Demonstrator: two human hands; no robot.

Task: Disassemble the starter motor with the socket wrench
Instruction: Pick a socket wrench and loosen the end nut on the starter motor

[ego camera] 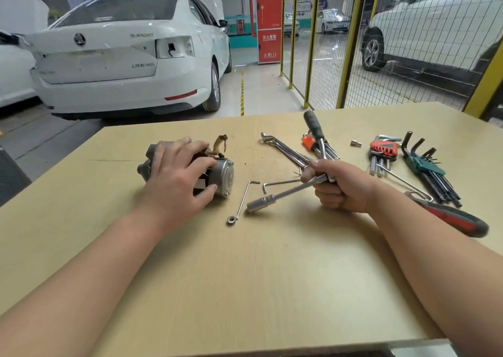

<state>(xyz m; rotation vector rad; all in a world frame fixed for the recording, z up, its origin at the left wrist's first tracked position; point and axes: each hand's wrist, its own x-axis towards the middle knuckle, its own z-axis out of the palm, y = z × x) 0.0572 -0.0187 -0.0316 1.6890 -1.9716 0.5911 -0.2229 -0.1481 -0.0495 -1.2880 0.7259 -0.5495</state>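
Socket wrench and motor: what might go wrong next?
The motor lies on its side, steadied only by the left hand; it may roll under torque. The socket wrench in the right hand hangs clear of any bolt, so a crooked seating could slip. The loose nut near the socket might get knocked away.

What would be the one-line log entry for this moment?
left hand: holds motor on table | right hand: grips wrench | socket: apart from motor
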